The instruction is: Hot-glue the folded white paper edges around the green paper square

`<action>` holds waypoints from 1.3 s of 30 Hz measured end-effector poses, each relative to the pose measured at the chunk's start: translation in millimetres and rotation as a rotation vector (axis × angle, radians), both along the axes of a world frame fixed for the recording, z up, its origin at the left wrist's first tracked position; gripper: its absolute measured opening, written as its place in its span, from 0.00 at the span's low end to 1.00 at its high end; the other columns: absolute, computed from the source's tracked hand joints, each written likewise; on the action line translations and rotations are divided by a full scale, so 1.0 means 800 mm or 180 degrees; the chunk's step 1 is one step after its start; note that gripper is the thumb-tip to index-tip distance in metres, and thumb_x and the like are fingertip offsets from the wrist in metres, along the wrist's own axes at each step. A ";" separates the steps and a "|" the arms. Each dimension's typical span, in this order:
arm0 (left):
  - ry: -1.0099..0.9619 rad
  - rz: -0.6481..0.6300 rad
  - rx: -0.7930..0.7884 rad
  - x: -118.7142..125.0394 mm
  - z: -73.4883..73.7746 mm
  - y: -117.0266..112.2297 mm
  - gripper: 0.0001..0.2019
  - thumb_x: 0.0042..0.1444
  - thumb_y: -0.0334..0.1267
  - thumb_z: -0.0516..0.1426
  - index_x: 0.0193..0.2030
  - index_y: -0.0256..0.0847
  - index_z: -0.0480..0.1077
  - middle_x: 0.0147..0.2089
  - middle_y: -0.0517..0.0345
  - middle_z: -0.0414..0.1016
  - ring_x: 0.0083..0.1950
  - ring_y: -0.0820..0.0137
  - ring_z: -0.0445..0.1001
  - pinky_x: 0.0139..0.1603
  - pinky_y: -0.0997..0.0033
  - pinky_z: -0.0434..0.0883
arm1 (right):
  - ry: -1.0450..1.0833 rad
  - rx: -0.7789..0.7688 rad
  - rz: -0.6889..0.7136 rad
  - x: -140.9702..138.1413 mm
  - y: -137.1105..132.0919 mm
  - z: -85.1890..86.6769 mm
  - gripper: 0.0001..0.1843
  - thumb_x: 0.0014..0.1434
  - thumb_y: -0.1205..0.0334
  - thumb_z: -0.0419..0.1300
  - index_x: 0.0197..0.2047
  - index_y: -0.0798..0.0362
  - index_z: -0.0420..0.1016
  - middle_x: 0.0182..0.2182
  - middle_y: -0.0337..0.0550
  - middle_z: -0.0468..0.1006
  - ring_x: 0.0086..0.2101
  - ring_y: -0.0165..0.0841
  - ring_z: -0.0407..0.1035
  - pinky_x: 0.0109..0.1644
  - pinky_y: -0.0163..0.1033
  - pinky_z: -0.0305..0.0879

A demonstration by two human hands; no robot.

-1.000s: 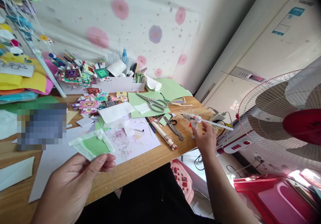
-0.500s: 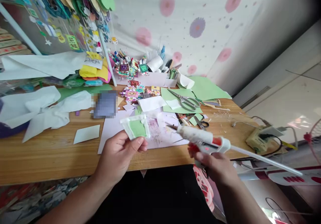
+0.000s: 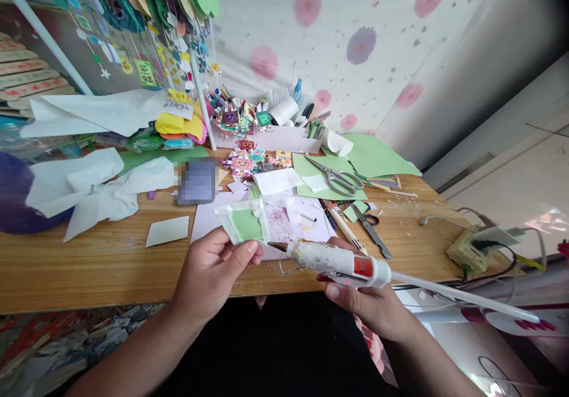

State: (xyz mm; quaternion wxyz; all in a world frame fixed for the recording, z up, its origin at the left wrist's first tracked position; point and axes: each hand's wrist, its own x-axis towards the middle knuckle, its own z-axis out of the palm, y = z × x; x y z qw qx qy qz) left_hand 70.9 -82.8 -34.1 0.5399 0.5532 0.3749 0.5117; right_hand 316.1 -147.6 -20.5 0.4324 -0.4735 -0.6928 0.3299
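Observation:
My left hand pinches a small paper piece, green in the middle with a white border, and holds it above the front edge of the wooden table. My right hand grips a white hot glue gun with a red light and a long glue stick out the back. Its nozzle points left and sits just below the paper piece, close to my left thumb.
Scissors lie on green paper at the back right. Pens and a black cutter lie near the gun. A power strip sits at the table's right end. White tissue and a heap of small paper crafts lie behind.
The right hand lifted the glue gun from the table's right side and brought it leftward until its nozzle is under the paper piece. The view swung left.

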 end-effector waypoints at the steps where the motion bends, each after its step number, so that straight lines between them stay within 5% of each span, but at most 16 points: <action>1: -0.0001 0.0000 0.0012 -0.001 0.000 0.000 0.03 0.57 0.37 0.59 0.33 0.42 0.72 0.29 0.63 0.74 0.32 0.73 0.71 0.36 0.74 0.70 | -0.0031 -0.0079 0.0082 0.000 0.000 -0.001 0.08 0.60 0.55 0.61 0.33 0.51 0.72 0.34 0.42 0.75 0.31 0.33 0.72 0.36 0.36 0.72; 22: 0.0861 0.0303 0.0404 -0.008 0.018 0.002 0.05 0.51 0.36 0.60 0.26 0.41 0.73 0.24 0.62 0.75 0.26 0.71 0.71 0.28 0.75 0.68 | -0.0695 0.0416 0.0207 -0.014 0.012 0.020 0.08 0.62 0.58 0.58 0.33 0.48 0.74 0.28 0.41 0.70 0.29 0.36 0.68 0.32 0.40 0.69; 28: 0.0386 -0.0020 -0.0114 -0.011 0.011 0.003 0.07 0.53 0.37 0.60 0.26 0.41 0.71 0.23 0.62 0.73 0.26 0.74 0.69 0.28 0.76 0.67 | -0.0783 0.0481 0.0293 -0.016 0.016 0.030 0.08 0.61 0.59 0.58 0.31 0.49 0.71 0.28 0.41 0.69 0.30 0.36 0.67 0.31 0.39 0.66; 39: -0.0508 -0.0196 -0.0993 -0.003 0.024 0.003 0.09 0.47 0.36 0.62 0.20 0.38 0.68 0.19 0.63 0.68 0.21 0.79 0.63 0.21 0.78 0.62 | -0.0272 -0.0165 0.0348 -0.006 0.012 0.023 0.08 0.62 0.57 0.58 0.32 0.50 0.68 0.29 0.40 0.69 0.29 0.33 0.66 0.31 0.36 0.65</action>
